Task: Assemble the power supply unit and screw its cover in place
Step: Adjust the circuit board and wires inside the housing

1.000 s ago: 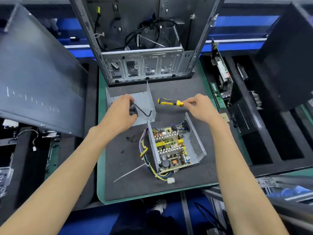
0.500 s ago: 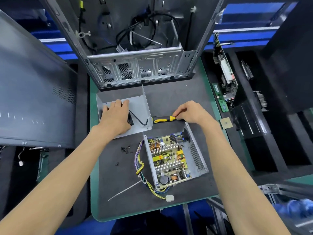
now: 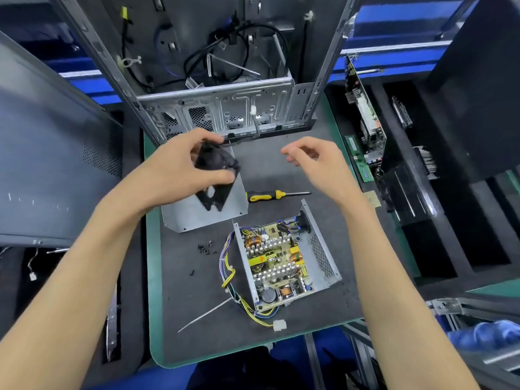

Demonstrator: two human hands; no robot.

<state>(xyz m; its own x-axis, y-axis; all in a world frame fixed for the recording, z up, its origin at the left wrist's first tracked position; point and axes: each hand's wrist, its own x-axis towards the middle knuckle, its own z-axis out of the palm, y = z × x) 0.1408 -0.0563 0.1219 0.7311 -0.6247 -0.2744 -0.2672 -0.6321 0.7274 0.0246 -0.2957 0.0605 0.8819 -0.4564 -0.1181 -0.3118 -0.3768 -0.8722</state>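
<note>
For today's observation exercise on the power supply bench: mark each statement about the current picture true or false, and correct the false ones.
1. The left hand holds the black fan. True.
2. The right hand grips the screwdriver. False: it hovers empty, and the screwdriver lies on the mat.
3. The grey cover is fitted on the power supply box. False: it lies apart, leaving the circuit board exposed.
4. Small black screws lie loose left of the box. True.

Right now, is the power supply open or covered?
Open. The power supply shows its bare circuit board, and the cover lies apart beside it.
</note>
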